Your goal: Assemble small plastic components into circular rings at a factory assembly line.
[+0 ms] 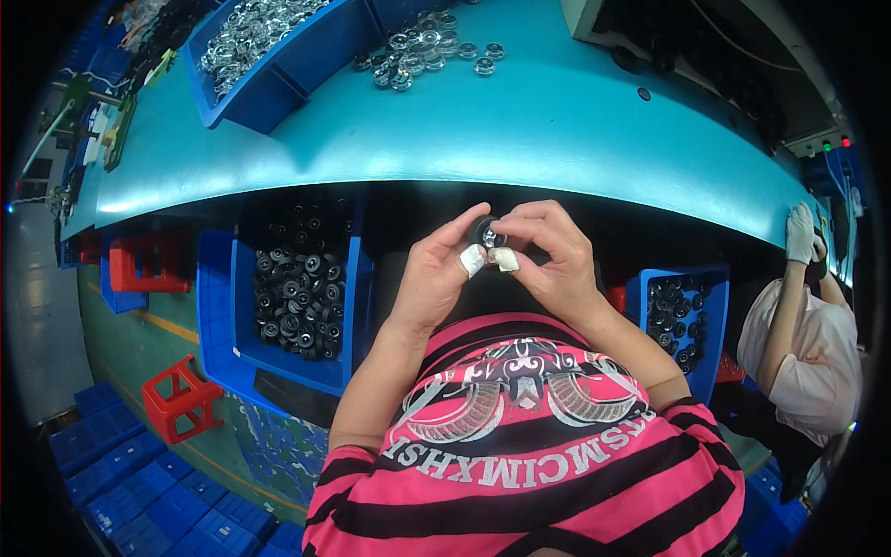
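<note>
Between both hands, just in front of the bench edge, is a small black wheel (483,230) with a shiny hub. My left hand (442,271) grips it from the left, and my right hand (549,249) pinches it from the right. Both thumbs wear white coverings and meet at the wheel's lower side. Fingers hide part of the wheel. Left of my arm, a blue bin (355,311) holds many similar black wheels (302,302). Another blue bin (637,306) with black wheels stands right of my right forearm.
On the turquoise bench (445,139) lie loose clear wheels (422,46) beside a blue bin (264,102) of clear parts. A machine housing (594,23) stands at the back right. Red stools (181,399) are at left. A co-worker's gloved hand (800,234) is at the far right.
</note>
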Demonstrator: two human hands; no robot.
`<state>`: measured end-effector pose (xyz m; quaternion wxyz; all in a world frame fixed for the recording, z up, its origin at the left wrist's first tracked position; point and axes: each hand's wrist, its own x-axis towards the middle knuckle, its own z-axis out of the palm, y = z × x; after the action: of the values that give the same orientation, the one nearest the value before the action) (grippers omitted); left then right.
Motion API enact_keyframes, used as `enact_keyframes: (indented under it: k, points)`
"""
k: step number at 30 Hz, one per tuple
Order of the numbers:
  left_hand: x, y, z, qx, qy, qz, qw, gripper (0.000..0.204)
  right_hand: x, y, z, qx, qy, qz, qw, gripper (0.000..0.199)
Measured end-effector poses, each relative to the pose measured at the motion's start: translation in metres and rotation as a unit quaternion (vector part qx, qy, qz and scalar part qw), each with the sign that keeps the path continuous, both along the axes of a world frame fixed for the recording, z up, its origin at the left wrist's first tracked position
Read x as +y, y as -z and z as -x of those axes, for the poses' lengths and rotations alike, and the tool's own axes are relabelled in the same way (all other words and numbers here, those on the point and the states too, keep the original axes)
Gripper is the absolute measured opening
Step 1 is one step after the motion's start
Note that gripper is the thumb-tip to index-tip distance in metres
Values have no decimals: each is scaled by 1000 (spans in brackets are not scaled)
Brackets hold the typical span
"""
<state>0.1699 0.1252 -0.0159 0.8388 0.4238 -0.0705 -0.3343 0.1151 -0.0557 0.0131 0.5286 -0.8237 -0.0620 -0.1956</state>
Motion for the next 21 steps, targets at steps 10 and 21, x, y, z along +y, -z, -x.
enact_keyframes:
  k: [10, 21]
  points:
    - [-11, 11, 9, 28, -75, -19, 997, 44, 7, -5, -2, 10, -8, 29, 1000, 50]
    - [-14, 7, 8, -53, -111, -28, 992, 30, 8, 11, 5, 88, -36, -73, 993, 48]
